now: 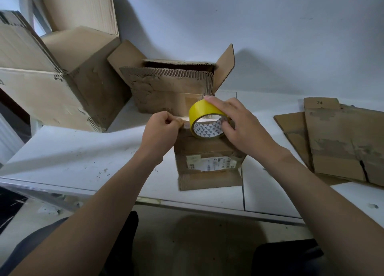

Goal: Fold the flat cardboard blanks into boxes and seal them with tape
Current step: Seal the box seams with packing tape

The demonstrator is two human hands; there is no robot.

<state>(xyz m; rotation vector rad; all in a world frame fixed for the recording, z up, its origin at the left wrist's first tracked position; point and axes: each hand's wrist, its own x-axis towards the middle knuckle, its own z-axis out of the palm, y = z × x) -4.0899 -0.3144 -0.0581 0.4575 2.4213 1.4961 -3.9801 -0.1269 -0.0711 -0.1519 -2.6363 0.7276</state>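
Atop small box (207, 149), right hand (239, 126) grips yellow tape roll (204, 109); at its 9 o'clock left hand (162, 130) pinches apparent tape end (180, 121), likely anchoring the strip.

Person seen from above. Left hand (164, 128) and right hand (239, 126) bare; both forearms bare from wrist to the lower edge of view. Trousers (41, 242) dark grey over the left thigh, near black over the right knee.
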